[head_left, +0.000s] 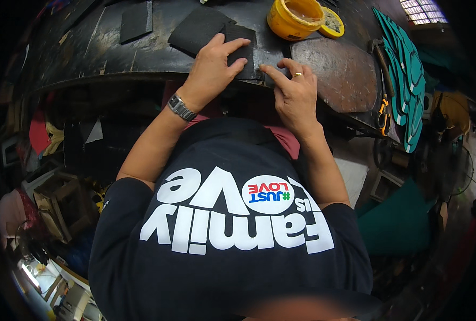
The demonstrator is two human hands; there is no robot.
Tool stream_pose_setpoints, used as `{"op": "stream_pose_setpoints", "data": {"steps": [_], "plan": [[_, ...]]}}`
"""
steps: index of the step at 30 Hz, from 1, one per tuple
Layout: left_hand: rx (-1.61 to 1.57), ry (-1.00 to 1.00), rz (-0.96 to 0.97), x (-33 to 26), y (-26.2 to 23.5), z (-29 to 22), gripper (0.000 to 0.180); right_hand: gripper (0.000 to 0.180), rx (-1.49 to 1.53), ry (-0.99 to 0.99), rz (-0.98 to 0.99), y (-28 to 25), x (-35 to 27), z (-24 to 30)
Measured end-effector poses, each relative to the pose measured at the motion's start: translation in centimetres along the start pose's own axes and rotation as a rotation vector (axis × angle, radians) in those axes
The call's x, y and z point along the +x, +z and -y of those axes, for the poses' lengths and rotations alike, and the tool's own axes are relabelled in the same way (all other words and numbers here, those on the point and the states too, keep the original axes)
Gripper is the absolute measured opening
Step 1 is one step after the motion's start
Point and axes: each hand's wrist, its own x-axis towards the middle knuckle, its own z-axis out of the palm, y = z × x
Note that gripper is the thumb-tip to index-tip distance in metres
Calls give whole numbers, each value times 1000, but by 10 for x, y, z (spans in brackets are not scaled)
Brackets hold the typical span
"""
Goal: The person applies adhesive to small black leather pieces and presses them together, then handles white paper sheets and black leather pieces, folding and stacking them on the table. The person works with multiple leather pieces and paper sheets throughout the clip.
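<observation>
A small black flat piece of sheet material lies at the table's near edge, with a paler strip along its right side. My left hand, wearing a metal watch, rests on it with thumb and fingers spread. My right hand is at the piece's right edge, its index finger stretched toward the pale strip and the other fingers loosely bent. I see nothing held in either hand. Partly under the small piece lies a larger black sheet. Another black piece lies farther left.
A yellow tub stands behind my right hand, beside its yellow lid. A worn brown board lies on the dark table. Orange-handled scissors and stacked green cut pieces are at the right edge.
</observation>
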Motion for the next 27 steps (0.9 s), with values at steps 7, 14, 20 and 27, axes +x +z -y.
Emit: {"op": "stream_pose_setpoints", "data": {"steps": [7,14,20,27], "plan": [[-2,-11,-13,0,2,4,43,39,6,-109,25,-1,-1,4],[-13,-58,148,0,-11,10,43,37,362,115,-55,-9,25,-4],[-27,-82,200,3,-14,6,43,46,-83,40,-34,28,50,-3],[-14,-81,173,0,-10,8,45,42,-175,3,-41,36,45,0]]}}
